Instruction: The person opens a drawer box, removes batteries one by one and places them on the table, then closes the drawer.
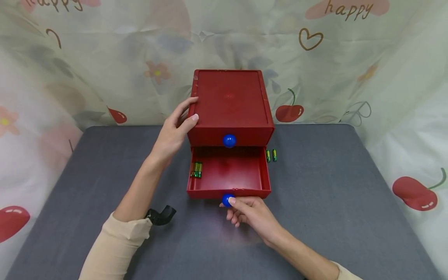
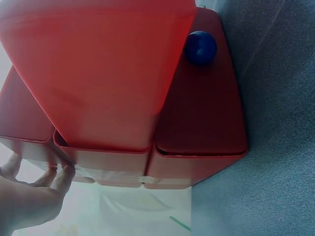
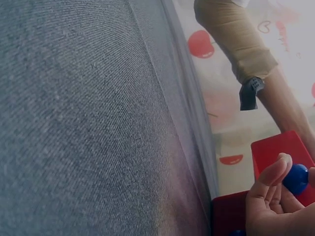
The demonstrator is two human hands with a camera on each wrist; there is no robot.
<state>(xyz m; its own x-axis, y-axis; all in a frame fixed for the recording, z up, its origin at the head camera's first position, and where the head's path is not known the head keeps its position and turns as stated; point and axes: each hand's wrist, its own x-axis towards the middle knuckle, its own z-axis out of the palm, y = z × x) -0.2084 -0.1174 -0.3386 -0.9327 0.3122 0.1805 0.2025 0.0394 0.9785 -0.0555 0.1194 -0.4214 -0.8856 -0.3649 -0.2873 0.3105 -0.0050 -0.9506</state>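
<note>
While the left hand (image 1: 174,130) braces the red drawer box (image 1: 231,105) with relaxed fingers, the right hand (image 1: 252,214) pinches the blue knob (image 1: 227,200) of the pulled-out lower drawer (image 1: 229,175), which opens toward the person on the tabletop (image 1: 332,194).

The right wrist view looks low across the grey table surface (image 3: 88,123), whose woven texture fills most of the frame. At the lower right corner, the right hand (image 3: 278,209) shows its palm and curled fingers (image 3: 270,174). A blue knob (image 3: 296,178) sits just beyond the fingertips; contact cannot be confirmed. Part of a second blue knob (image 3: 237,233) shows at the bottom edge. Both knobs sit against the red box (image 3: 275,147). Beyond it, the other forearm in a beige sleeve (image 3: 236,37) crosses the upper right, with a black strap (image 3: 250,93) at the cuff. A cherry-print cloth (image 3: 202,44) forms the background.
</note>
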